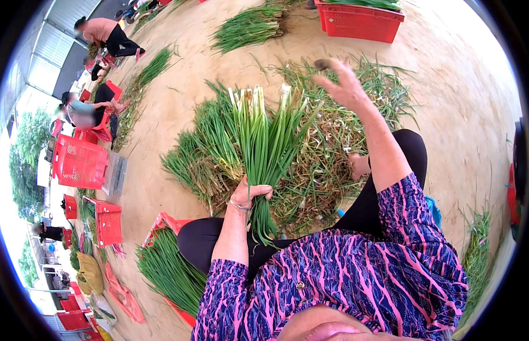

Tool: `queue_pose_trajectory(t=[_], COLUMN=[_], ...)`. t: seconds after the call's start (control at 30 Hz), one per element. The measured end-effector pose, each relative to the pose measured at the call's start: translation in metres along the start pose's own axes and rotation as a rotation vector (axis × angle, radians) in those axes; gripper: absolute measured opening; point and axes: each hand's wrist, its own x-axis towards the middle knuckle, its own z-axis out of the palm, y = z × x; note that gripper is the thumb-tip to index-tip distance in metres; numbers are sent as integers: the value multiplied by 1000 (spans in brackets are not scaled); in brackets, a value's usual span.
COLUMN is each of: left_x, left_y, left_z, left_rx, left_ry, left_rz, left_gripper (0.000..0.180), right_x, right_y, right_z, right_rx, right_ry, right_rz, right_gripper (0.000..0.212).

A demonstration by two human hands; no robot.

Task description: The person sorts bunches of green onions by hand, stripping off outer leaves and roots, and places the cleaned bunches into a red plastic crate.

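Note:
My left hand (pixel 250 193) is closed around a bunch of chives (pixel 259 133), gripping it toward its leafy lower end. The pale, whitish stalk ends point up and away from me and look roughly level. My right hand (pixel 345 86) is raised to the right of the bunch, over loose trimmings, with its fingers apart and touching nothing visible. A dark covering or dirt shows on one fingertip. Behind the held bunch, on the floor, lies a pile of uncleaned chives (pixel 210 136) with brown root ends. A heap of loose leaves and trimmings (pixel 315 182) spreads beside it.
By my left knee stands a red crate (pixel 176 221) filled with chives. Another red crate (pixel 361 23) sits at the far right, near a chive pile (pixel 250 27). Red baskets (pixel 82 162) line the left, where other people sit or bend. An orange-red sack (pixel 122 292) lies nearby.

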Motion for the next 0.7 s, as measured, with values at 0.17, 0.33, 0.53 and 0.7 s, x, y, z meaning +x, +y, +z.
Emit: queue_pose_trajectory(t=[0.17, 0.33, 0.53, 0.7], left_x=[2, 3, 4, -2], left_y=[-2, 0, -1, -1], left_z=[3, 8, 2, 2], left_rx=[25, 15, 80, 6], left_ry=[-4, 21, -37, 31], left_rz=[-28, -38, -16, -26], left_gripper=[38, 37, 37, 38], right_x=[-19, -31, -13, 1], right_y=[-32, -27, -7, 21], right_z=[17, 30, 27, 5], right_rx=[293, 173, 735, 798], right_ry=[-456, -192, 155, 251], right_rz=[175, -12, 363, 287], right_gripper=[42, 26, 24, 18])
